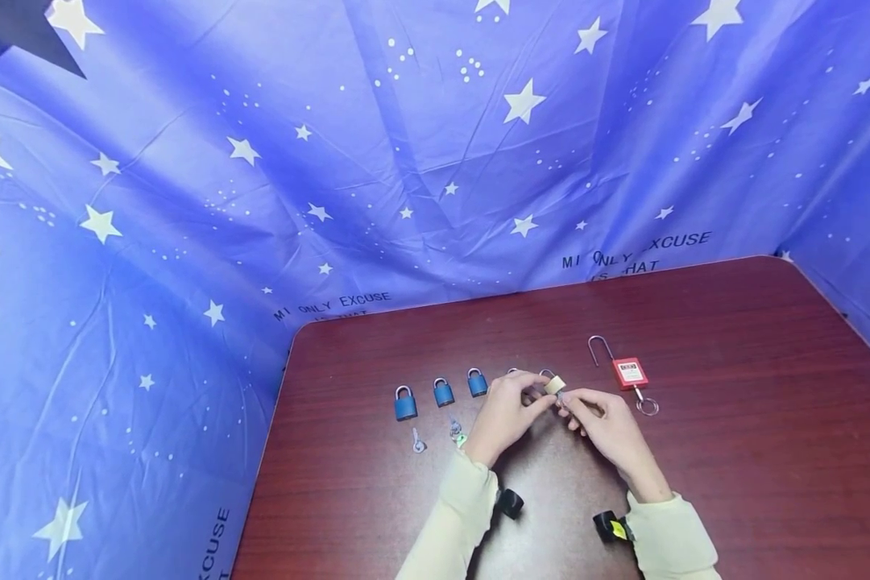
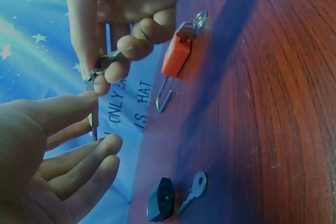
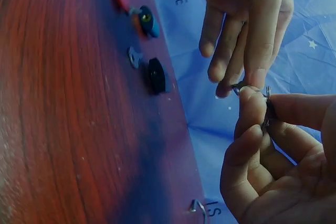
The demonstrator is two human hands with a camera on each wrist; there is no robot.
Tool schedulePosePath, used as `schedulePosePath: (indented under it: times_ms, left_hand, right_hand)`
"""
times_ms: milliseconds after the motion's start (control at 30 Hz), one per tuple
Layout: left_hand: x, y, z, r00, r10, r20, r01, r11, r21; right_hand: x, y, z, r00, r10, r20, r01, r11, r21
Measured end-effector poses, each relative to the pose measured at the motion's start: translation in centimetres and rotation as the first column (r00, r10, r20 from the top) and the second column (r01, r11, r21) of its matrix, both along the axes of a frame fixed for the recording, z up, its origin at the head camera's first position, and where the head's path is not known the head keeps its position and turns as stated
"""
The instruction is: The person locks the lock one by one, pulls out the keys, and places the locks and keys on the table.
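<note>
My left hand (image 1: 506, 411) pinches a small brass padlock (image 1: 555, 384) between thumb and fingers, above the table. Its shackle points away from me. Close against it, my right hand (image 1: 607, 427) pinches small metal keys (image 2: 105, 61) at the padlock's lower end. In the left wrist view the padlock (image 2: 95, 121) is seen nearly edge-on. Fingers cover much of the keys, so I cannot tell how far one sits in the lock. In the right wrist view a metal ring (image 3: 268, 94) shows at the right fingertips.
Blue padlocks (image 1: 405, 403) stand in a row left of the hands, one partly behind the left hand. Loose keys (image 1: 418, 441) lie before them. At right is a red padlock (image 1: 630, 372) with its shackle open and a ring attached. A starry blue curtain (image 1: 406, 161) hangs behind the table (image 1: 754, 419).
</note>
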State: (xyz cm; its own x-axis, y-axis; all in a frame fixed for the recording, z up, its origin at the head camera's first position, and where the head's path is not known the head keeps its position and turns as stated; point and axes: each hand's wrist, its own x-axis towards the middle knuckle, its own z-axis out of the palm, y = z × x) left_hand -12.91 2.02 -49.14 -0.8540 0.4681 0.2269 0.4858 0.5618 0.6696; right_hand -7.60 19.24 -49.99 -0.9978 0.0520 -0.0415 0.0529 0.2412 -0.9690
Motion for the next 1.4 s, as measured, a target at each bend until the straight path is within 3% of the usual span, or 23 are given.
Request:
schedulePosePath:
  times_ms: [200,467,667,833,967,1067,1167,1267,1400]
  left_hand:
    - [-0.2,-0.1,-0.1,1.000,-0.012,0.027,0.012,1.000,0.006]
    - [-0.1,0.1,-0.5,1.000,0.008,-0.029,-0.008,1.000,-0.002]
    - [0.0,0.5,-0.6,0.984,0.079,-0.159,-0.079,0.997,0.002]
    - [-0.1,0.7,-0.6,0.960,0.070,-0.270,-0.082,0.996,-0.032]
    - [-0.6,0.6,-0.8,0.950,0.078,-0.303,-0.091,0.995,-0.028]
    - [-1.2,0.2,-1.0,0.943,0.145,-0.300,-0.153,0.988,-0.004]
    - [-1.7,0.0,-1.0,0.946,0.188,-0.263,-0.199,0.980,-0.013]
    - [-1.9,0.2,-1.0,0.961,0.179,-0.210,-0.199,0.977,-0.076]
    - [-1.9,0.6,-1.2,0.970,0.186,-0.159,-0.214,0.960,-0.179]
  right_hand:
    - [-0.1,0.0,0.9,1.000,-0.020,-0.024,0.023,0.995,0.100]
    - [-0.1,0.2,1.5,1.000,-0.008,0.002,0.007,0.992,0.127]
    - [-0.1,0.1,1.2,0.998,0.036,0.042,-0.037,0.999,0.017]
    - [-0.2,0.0,1.0,0.997,0.004,0.074,-0.006,1.000,0.023]
    - [0.1,-0.1,1.1,0.996,-0.009,0.086,0.007,1.000,0.023]
    - [0.4,0.0,1.2,0.994,-0.016,0.109,0.015,1.000,0.006]
    - [0.6,0.3,1.0,0.993,-0.037,0.113,0.033,0.999,0.032]
    - [0.6,0.6,0.3,0.995,-0.048,0.087,0.034,0.988,0.154]
    - [0.2,0.5,-0.5,0.997,-0.050,0.061,0.026,0.941,0.339]
